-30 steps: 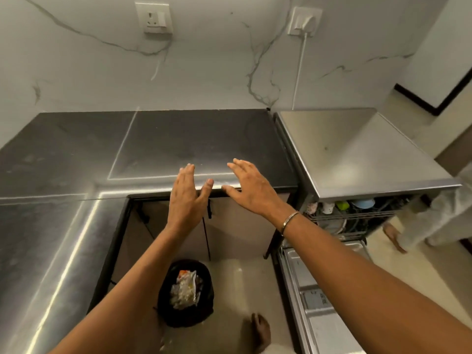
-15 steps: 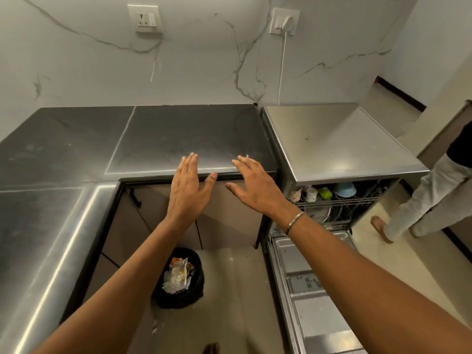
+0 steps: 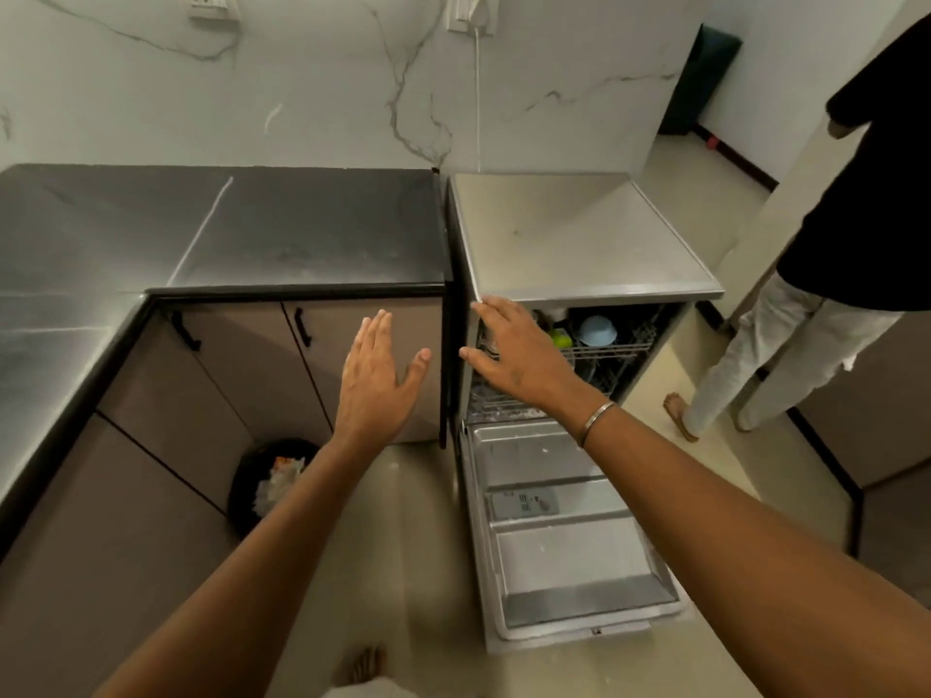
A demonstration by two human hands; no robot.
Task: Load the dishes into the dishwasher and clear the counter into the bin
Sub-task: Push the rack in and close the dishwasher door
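Hands: left hand (image 3: 378,382) and right hand (image 3: 519,357) both reach forward, palms down, fingers straight and slightly apart, holding nothing.
Right hand: its fingertips lie at the left front corner of the dishwasher (image 3: 579,239), just under the steel top. Whether they touch the frame cannot be told. A metal bangle (image 3: 598,420) sits on that wrist.
Left hand: hangs in front of the brown cabinet doors (image 3: 237,365), left of the machine and apart from it.
Dishwasher: stands right of the dark counter (image 3: 302,229), open, with its door (image 3: 564,546) dropped flat toward the near side.
Dishes: a blue bowl (image 3: 597,331), a green item (image 3: 560,339) and pale cups sit in the upper rack (image 3: 609,351), just right of and beyond the right hand's fingers. The lower rack is too blurred to read.
Bin: the black bin (image 3: 247,488) sits on the floor at low left, beside the left forearm, with crumpled rubbish (image 3: 277,483) inside.
Key relation: the door lies below and nearer than both hands. Its long axis runs from the far hinge to the near free edge. The right forearm passes directly over it, so the right hand is the nearer one.
Next move, as a guess: close up, which means reaching down and back to that near edge.
Bystander: a second person (image 3: 856,219) stands at far right, well apart from both hands.
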